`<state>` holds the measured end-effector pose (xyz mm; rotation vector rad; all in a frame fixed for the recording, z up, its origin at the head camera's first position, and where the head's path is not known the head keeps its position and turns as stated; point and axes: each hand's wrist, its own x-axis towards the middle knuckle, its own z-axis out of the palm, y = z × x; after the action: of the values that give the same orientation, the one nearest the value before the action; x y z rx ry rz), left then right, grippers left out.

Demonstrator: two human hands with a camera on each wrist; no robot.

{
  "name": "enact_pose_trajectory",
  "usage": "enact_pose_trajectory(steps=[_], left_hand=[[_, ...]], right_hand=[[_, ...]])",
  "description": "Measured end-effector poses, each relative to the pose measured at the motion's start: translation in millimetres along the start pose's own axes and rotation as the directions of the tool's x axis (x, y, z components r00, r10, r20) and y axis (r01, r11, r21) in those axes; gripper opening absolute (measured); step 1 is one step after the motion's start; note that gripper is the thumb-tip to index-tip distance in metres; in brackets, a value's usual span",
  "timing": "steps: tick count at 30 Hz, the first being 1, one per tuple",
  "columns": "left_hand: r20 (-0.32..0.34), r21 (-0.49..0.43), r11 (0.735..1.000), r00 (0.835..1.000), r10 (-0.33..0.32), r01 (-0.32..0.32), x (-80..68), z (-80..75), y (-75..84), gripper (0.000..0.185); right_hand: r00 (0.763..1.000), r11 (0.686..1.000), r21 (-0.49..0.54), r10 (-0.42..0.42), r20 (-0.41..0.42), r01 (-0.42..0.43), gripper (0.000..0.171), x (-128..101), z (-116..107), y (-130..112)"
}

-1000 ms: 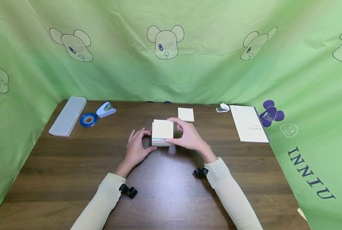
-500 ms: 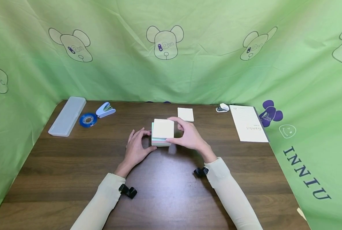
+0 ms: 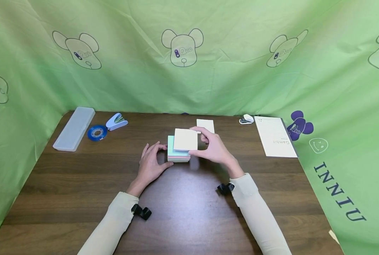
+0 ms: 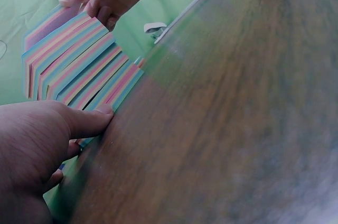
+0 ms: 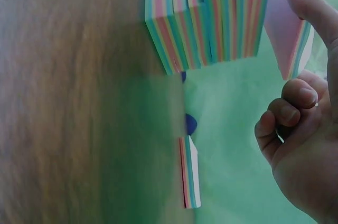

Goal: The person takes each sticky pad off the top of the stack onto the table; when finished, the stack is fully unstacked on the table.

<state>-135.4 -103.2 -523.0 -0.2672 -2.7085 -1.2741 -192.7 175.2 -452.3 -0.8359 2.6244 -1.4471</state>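
A stack of multicoloured sticky note pads stands on the table, its edges striped pink, yellow, blue and green. My left hand holds the left side of the stack low down, thumb on the front face in the left wrist view. Between thumb and fingers, my right hand pinches a cream-topped sticky note pad. This pad is lifted off the stack and shifted right; its purplish underside shows in the right wrist view. Behind my right hand lies another sticky note pad, partly covered by the fingers.
At the back left of the wooden table are a translucent case, a blue tape roll and a light blue stapler. A small white stapler and a notebook lie back right. A green curtain surrounds the table.
My right hand has lifted the top sticky note pad and moved it rightward and slightly back, baring a light blue top on the stack. My left hand has stayed in place.
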Motion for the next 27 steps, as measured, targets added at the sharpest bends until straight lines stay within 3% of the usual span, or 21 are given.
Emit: enact_pose_trajectory(steps=[22, 27], left_hand=[[-0.006, -0.004, 1.0, 1.0, -0.001, 0.001, 0.1, 0.0, 1.1, 0.061], [-0.019, -0.006, 1.0, 1.0, 0.011, -0.011, 0.3, -0.2, 1.9, 0.061]], right_hand=[[0.991, 0.997, 0.057, 0.055, -0.121, -0.048, 0.079, -4, -35, 33], [0.991, 0.997, 0.063, 0.062, -0.12, -0.055, 0.076, -8, -44, 23]])
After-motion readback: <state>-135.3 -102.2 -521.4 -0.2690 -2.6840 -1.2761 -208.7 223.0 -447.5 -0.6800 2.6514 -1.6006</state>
